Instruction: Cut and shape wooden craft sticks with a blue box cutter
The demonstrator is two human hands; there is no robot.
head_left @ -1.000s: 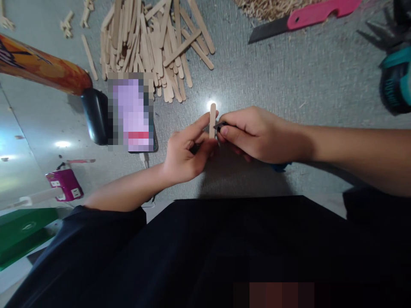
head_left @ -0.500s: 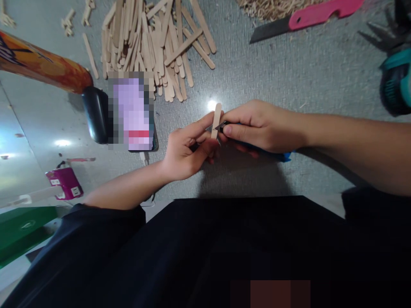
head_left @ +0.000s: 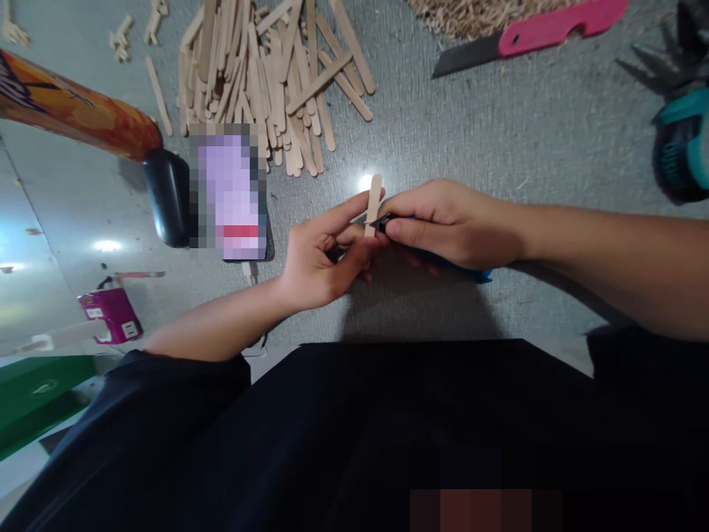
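Note:
Between its thumb and fingers my left hand [head_left: 326,262] pinches a flat wooden stick [head_left: 374,193], whose rounded end points away from me. My right hand [head_left: 443,222] is closed around a blue utility knife [head_left: 483,276]. The knife's blade touches the stick near its lower part, and the fingertips of both hands are close together there. Much of the knife's handle is hidden by my right hand. Beyond my hands, a pile of similar wooden sticks [head_left: 249,74] lies on the grey table [head_left: 443,140].
A phone [head_left: 233,192], a black case [head_left: 166,198] and an orange tube [head_left: 77,107] are on the left. A purple power adapter [head_left: 111,314] sits lower left. Wood shavings [head_left: 465,16], a pink-handled blade [head_left: 559,28] and a teal-black object [head_left: 681,151] are at upper right.
My right hand has shifted slightly left and down with the knife. The blade still touches the stick, which my left hand keeps holding.

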